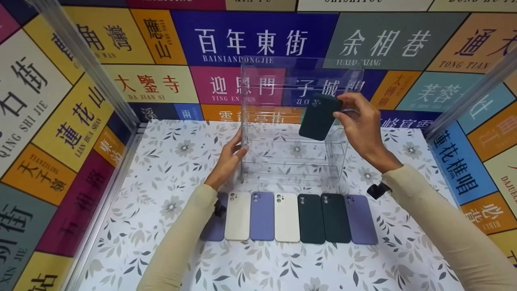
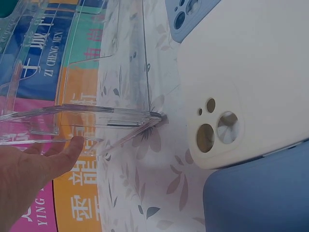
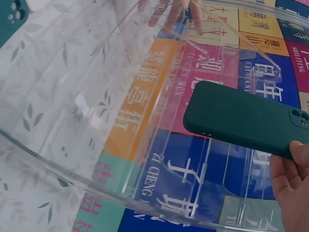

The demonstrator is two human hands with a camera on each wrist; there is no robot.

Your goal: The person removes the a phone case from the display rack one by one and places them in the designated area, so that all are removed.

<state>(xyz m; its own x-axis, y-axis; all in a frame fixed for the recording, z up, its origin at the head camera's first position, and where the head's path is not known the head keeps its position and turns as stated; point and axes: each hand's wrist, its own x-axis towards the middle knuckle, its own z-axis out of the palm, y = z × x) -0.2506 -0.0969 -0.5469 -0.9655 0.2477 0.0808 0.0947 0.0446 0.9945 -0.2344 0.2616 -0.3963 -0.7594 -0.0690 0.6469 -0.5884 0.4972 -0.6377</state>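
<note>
My right hand (image 1: pixel 362 127) pinches a dark green phone case (image 1: pixel 319 117) by its edge, thumb on one side and fingers on the other. The case is raised at the upper right of a clear acrylic display rack (image 1: pixel 291 165), tilted, with its camera cutouts at the top. The right wrist view shows the same green case (image 3: pixel 241 116) over the clear rack. At the rack's left side, my left hand (image 1: pixel 228 159) rests its fingers and thumb against the outer side panel. In the left wrist view the thumb of the left hand (image 2: pixel 43 166) touches that clear panel.
In front of the rack, several phone cases lie in a row: a cream case (image 1: pixel 237 216), a purple case (image 1: pixel 262 216), a dark green case (image 1: pixel 311 218) and others. A floral tabletop (image 1: pixel 169 242) lies beneath. Sign-patterned walls (image 1: pixel 258 36) enclose the back and sides.
</note>
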